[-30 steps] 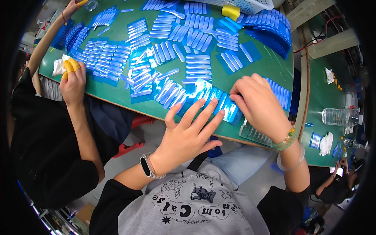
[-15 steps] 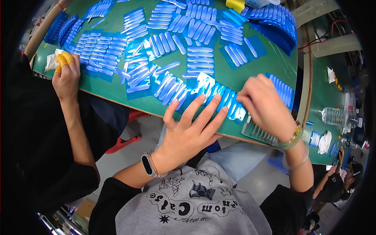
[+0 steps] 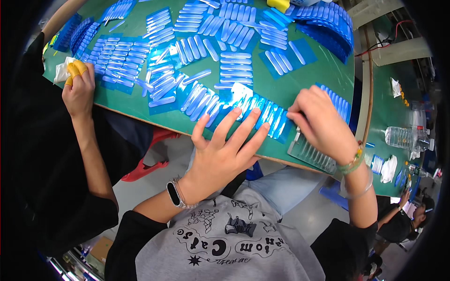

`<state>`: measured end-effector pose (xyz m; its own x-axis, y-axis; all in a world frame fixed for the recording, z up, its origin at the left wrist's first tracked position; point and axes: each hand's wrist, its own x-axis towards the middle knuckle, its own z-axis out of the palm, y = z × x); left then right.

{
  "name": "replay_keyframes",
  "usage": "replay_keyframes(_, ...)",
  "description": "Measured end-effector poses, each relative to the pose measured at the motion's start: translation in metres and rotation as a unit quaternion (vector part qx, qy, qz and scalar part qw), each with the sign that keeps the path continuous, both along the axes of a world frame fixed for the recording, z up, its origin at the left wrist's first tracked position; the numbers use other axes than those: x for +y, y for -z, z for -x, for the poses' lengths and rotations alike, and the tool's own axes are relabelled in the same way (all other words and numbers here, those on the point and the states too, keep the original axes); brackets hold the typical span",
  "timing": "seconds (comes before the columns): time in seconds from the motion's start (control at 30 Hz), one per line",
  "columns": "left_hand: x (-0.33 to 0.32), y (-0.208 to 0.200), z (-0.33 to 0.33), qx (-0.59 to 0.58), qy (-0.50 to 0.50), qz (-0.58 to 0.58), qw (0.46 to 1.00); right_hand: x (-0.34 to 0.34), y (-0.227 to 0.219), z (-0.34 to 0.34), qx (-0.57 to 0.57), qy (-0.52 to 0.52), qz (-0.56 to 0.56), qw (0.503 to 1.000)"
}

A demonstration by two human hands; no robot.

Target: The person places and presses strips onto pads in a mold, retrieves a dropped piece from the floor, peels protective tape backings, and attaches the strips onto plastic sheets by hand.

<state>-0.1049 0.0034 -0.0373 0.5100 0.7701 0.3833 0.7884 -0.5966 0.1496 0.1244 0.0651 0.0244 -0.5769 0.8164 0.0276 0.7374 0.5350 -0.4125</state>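
A blue film sheet (image 3: 271,118) bearing a row of glossy narrow strips lies near the table's front edge. My left hand (image 3: 220,152) rests with spread fingers, their tips on the sheet's near side. At the sheet's right end is my right hand (image 3: 321,124), thumb and fingers pinched together. Whatever is between those fingertips is hidden or too small to name. A clear ribbed tray (image 3: 311,153) sits just below the right hand, partly covered by it. More blue strips (image 3: 202,103) lie left of the sheet.
Sheets of blue strips (image 3: 236,68) cover much of the green table (image 3: 173,114). Curved blue stacks (image 3: 323,28) stand far right, near a yellow object (image 3: 280,4). A co-worker's hand (image 3: 78,91) with yellow finger covers is at left. A clear bottle (image 3: 405,139) lies on the right-hand table.
My right hand has shifted slightly right relative to the sheet, its fingertips now at the sheet's end. The left hand stays spread on the sheet; the whole view has shifted slightly.
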Motion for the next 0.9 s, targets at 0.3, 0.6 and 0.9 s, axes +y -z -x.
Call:
replay_keyframes(0.3,-0.004,0.002,-0.001,-0.008,0.007,0.019,1.0,0.009,0.002,0.006,0.124,0.045,0.047,0.99)
replay_keyframes(0.6,-0.006,0.0,-0.006,-0.014,0.008,0.039,0.999,0.028,0.017,0.007,0.123,-0.03,0.022,0.992)
replay_keyframes(0.9,-0.016,0.005,-0.006,-0.015,0.013,0.058,0.998,0.014,0.006,0.007,0.163,-0.048,0.051,0.984)
